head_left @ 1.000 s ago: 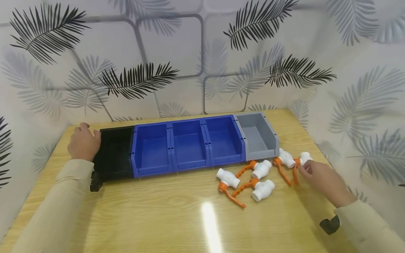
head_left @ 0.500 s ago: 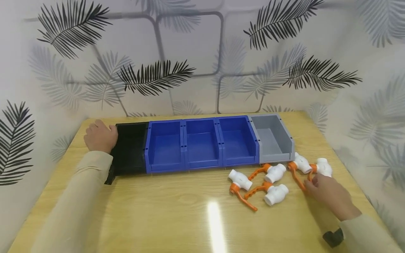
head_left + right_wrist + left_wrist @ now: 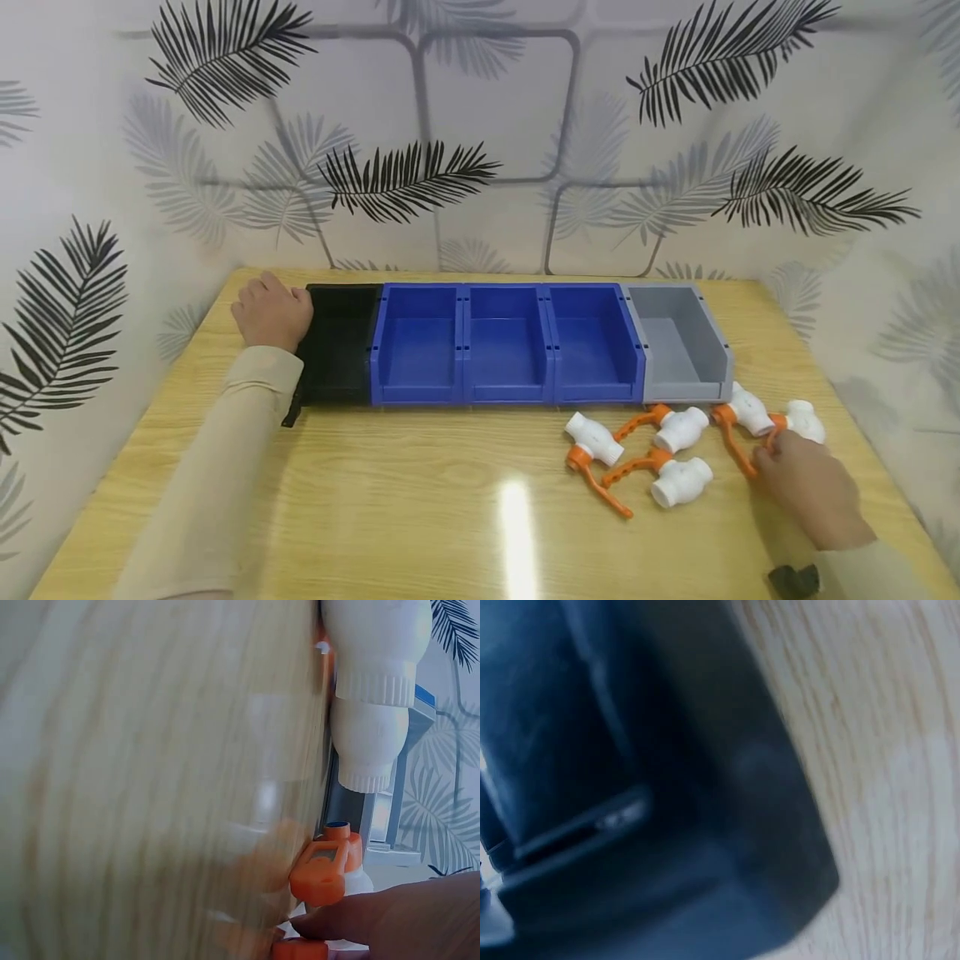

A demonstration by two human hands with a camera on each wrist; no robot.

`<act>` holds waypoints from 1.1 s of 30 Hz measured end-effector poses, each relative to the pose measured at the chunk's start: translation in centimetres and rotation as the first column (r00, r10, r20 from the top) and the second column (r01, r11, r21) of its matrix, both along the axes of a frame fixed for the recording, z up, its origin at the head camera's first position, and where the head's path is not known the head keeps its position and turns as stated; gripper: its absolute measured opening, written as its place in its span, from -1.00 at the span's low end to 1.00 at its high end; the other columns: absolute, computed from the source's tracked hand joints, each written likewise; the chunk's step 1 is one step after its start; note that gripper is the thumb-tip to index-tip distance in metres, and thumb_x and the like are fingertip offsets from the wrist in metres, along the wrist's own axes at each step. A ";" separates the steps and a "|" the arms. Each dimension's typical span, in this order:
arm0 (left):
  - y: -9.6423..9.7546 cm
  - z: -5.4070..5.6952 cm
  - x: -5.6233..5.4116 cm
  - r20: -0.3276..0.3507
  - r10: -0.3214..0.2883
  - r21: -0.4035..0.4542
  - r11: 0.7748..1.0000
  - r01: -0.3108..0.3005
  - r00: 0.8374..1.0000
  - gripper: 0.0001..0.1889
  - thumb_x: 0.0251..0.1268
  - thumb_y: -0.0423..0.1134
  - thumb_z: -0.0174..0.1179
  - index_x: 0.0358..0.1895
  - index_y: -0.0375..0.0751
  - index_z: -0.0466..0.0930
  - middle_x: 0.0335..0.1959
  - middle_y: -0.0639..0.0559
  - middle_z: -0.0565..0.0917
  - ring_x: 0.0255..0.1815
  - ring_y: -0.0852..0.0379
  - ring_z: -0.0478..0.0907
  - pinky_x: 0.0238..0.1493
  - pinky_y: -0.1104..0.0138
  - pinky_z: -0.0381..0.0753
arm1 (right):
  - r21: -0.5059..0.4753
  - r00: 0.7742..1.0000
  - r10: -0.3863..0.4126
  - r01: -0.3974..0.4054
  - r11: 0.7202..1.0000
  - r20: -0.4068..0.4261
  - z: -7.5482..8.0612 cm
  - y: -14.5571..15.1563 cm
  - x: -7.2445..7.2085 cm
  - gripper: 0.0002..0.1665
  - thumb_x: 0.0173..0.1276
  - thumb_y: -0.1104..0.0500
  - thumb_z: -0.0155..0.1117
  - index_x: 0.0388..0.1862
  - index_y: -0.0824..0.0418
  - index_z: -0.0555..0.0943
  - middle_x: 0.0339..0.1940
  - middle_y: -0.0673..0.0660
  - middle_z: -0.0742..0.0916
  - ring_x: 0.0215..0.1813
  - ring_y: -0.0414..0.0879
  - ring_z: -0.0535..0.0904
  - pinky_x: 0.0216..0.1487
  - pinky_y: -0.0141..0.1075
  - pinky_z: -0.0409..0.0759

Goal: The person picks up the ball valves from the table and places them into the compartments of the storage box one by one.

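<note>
My left hand (image 3: 272, 312) rests at the left side of the black bin (image 3: 339, 346), thumb near its rim; its fingertips are hidden. The left wrist view shows the bin's dark wall (image 3: 727, 750) close up. On the right, my right hand (image 3: 813, 487) pinches the orange handle of the rightmost white ball valve (image 3: 806, 419). In the right wrist view, a finger (image 3: 337, 919) sits between orange handles (image 3: 319, 881). Another ball valve (image 3: 750, 410) lies just left of it, close to the grey bin (image 3: 686, 392).
Three blue bins (image 3: 510, 392) stand in a row between the black and grey ones. Three more white ball valves with orange handles, one of them a front valve (image 3: 681, 482), lie before the row. A patterned wall (image 3: 495, 108) backs the wooden table (image 3: 390, 517).
The head view has swung left, so everything sits further right in it. My right hand has gone from the rightmost valve's white body to its handle; that valve has shifted slightly. The left hand stays by the black bin.
</note>
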State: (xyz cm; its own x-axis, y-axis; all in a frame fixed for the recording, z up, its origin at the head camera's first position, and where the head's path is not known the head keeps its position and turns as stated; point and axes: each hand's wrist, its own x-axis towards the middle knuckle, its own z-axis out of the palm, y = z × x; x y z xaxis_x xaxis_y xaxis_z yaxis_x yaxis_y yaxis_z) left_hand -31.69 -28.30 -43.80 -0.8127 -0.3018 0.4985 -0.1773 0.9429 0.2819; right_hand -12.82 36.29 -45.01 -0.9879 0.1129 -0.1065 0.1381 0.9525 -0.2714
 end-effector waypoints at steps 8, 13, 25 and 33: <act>0.5 -0.4 -0.3 0.039 -0.005 0.029 1.000 0.004 0.999 -0.55 0.26 -0.12 -0.27 -0.24 -0.55 0.35 -0.30 -0.45 0.43 -0.28 -0.37 0.34 -0.20 -0.14 0.29 | 0.010 0.996 -0.003 0.004 1.000 -0.084 0.1 0.5 0.8 -0.61 0.34 0.12 -0.09 -0.72 0.12 0.33 -0.75 0.04 0.42 -0.69 -0.04 0.31 -0.70 -0.19 0.19; 0.4 -0.2 0.0 0.076 -0.009 0.026 1.000 0.007 0.997 -0.54 0.29 -0.12 -0.28 -0.20 -0.58 0.35 -0.29 -0.46 0.43 -0.27 -0.39 0.35 -0.18 -0.16 0.29 | 0.009 0.994 -0.001 0.002 1.000 -0.108 0.0 0.6 0.9 -0.62 0.31 0.15 -0.06 -0.73 0.12 0.31 -0.77 0.03 0.41 -0.69 -0.05 0.29 -0.70 -0.21 0.18; 0.5 0.3 0.4 0.077 -0.005 0.074 0.997 -0.001 0.997 -0.59 0.27 -0.17 -0.22 -0.21 -0.58 0.35 -0.29 -0.47 0.42 -0.26 -0.40 0.35 -0.19 -0.16 0.29 | -0.003 0.981 0.023 -0.024 1.000 -0.190 -0.4 0.6 0.9 -0.68 0.22 0.22 0.04 -0.72 0.12 0.29 -0.78 0.00 0.37 -0.69 -0.09 0.26 -0.69 -0.25 0.15; 0.5 0.2 0.0 0.043 -0.006 0.067 0.998 0.003 0.999 -0.58 0.27 -0.17 -0.25 -0.22 -0.59 0.35 -0.29 -0.49 0.43 -0.26 -0.42 0.35 -0.21 -0.17 0.30 | 0.003 0.974 0.052 -0.053 0.999 -0.219 -0.1 1.1 0.8 -0.73 0.23 0.24 0.09 -0.68 0.17 0.43 -0.77 -0.03 0.39 -0.68 -0.11 0.25 -0.66 -0.24 0.18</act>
State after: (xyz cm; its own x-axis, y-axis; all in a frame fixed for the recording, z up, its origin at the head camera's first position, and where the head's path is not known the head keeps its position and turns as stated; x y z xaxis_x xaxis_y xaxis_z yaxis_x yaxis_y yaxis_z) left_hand -31.64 -27.81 -43.61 -0.8347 -0.3294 0.4412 -0.1862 0.9230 0.3368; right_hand -12.04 37.39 -45.08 -0.9918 0.0600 0.1131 0.0245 0.9560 -0.2923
